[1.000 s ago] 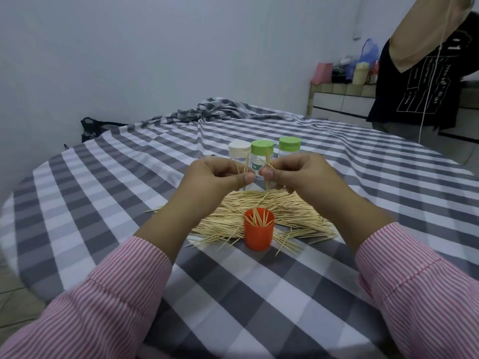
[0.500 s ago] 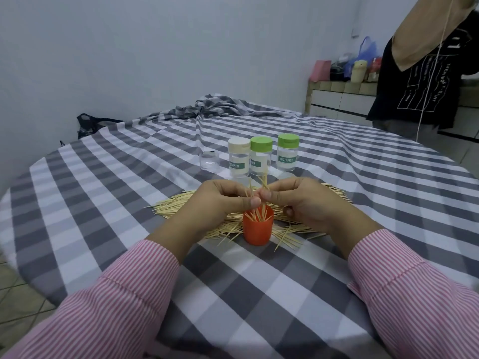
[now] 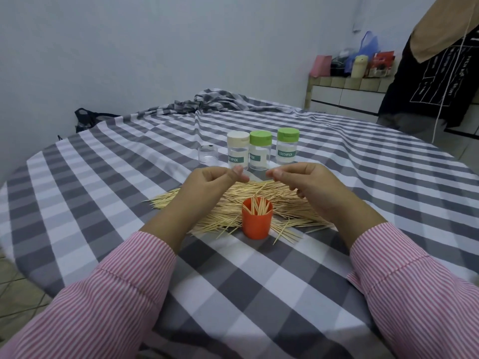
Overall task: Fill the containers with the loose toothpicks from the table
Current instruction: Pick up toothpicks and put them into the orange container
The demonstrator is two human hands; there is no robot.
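A round desk (image 3: 77,193) under a grey-and-white checked cloth carried every item of the task. At far left of the group stood a small clear cup (image 3: 208,154), with nothing visible in it. Just beside it, in a row, stood three clear bottles labelled TOOTHPICK: a white-capped bottle (image 3: 237,151), touching or nearly touching a green-capped bottle (image 3: 260,151), then a second green-capped bottle (image 3: 287,146) a little apart to the right. All three were capped.

Nearer the viewer, both hands hovered above a broad heap of loose toothpicks (image 3: 290,203) spread flat on the cloth. The left hand (image 3: 207,187), in a pink-striped sleeve, had its fingers curled and its thumb pressed toward the forefinger; whether this grip pinched any toothpick could not be told. The right hand (image 3: 311,182) mirrored it, forefinger and thumb tips drawn together, the other fingers loosely bent, and its grip likewise showed no toothpick plainly. The two sets of fingertips faced each other with a gap between them.

Below that gap, at the near edge of the heap, an orange cup (image 3: 257,224) stood upright, holding a bunch of toothpicks on end.

At far right, beyond the desk, stood a person in a dark printed shirt (image 3: 438,73), beside a tiled shelf bearing bags.
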